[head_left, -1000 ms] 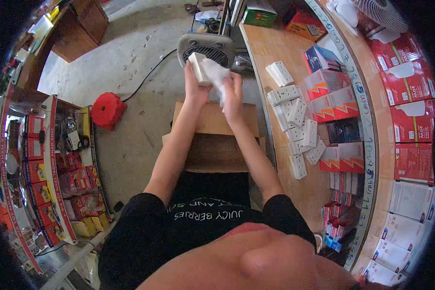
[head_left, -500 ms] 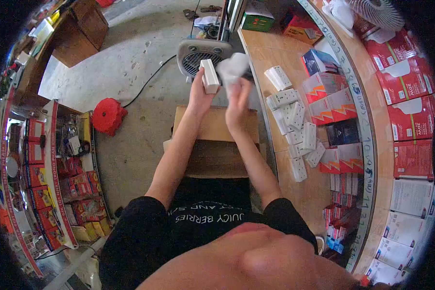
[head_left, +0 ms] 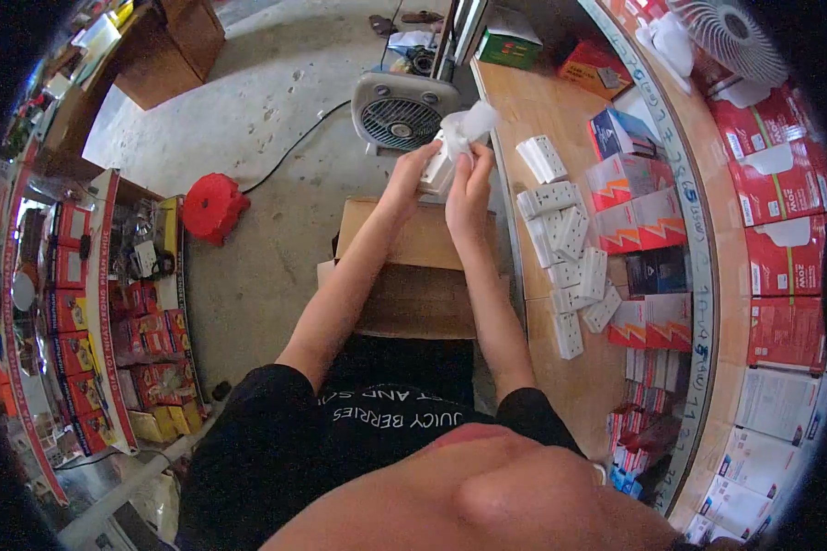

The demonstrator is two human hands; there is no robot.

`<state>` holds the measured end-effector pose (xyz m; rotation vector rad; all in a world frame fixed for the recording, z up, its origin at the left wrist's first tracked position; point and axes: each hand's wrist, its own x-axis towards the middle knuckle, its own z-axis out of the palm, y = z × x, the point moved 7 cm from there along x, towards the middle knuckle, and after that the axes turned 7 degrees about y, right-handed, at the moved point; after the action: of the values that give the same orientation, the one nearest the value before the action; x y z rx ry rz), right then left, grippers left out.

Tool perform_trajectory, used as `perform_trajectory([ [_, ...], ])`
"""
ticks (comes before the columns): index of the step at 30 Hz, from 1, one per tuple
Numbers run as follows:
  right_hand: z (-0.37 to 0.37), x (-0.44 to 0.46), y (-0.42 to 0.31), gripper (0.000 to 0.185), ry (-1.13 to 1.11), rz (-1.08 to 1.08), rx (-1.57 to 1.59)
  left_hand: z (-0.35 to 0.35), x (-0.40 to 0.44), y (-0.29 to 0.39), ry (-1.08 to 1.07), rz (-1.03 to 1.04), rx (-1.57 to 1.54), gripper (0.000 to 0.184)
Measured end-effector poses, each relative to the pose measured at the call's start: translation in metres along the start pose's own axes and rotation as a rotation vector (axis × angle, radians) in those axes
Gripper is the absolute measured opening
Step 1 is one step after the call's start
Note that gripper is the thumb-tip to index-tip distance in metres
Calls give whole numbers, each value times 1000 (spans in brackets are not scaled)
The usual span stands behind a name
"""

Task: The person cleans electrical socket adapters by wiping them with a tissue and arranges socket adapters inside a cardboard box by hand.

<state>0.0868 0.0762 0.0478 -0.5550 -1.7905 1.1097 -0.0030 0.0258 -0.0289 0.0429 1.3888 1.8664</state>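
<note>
My left hand (head_left: 408, 181) is closed around a white power socket block (head_left: 438, 169), holding it in front of me above a cardboard box. Pinched in my right hand (head_left: 470, 184) is a crumpled white cloth (head_left: 470, 121), pressed against the upper side of the block. The block's sockets face partly up; its right part is hidden by the cloth and fingers. More white socket blocks (head_left: 572, 231) lie in a loose pile on the wooden counter to my right.
An open cardboard box (head_left: 413, 296) sits before my lap. Beyond it stands a grey box fan (head_left: 402, 112) with a black cable, and a red round object (head_left: 215, 208) on the floor. Red-and-white boxes (head_left: 640, 220) line the counter; a stocked shelf (head_left: 147, 312) stands left.
My right hand has brought the cloth from beside the socket block onto it. The block has moved slightly right and its socket face now shows. The whole view has shifted a little.
</note>
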Motion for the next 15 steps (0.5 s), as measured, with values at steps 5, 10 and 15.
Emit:
perform_trajectory([
  [5,28,-23,-8,21,-236,-55,-45,-21,27,-8,-111,67,-509,31],
  [10,36,-30,-8,21,-290,67,1,-33,43,-8,-114,60,-510,28],
  [15,14,1,14,23,-45,18,-40,-7,11,-6,-89,-4,-225,34],
])
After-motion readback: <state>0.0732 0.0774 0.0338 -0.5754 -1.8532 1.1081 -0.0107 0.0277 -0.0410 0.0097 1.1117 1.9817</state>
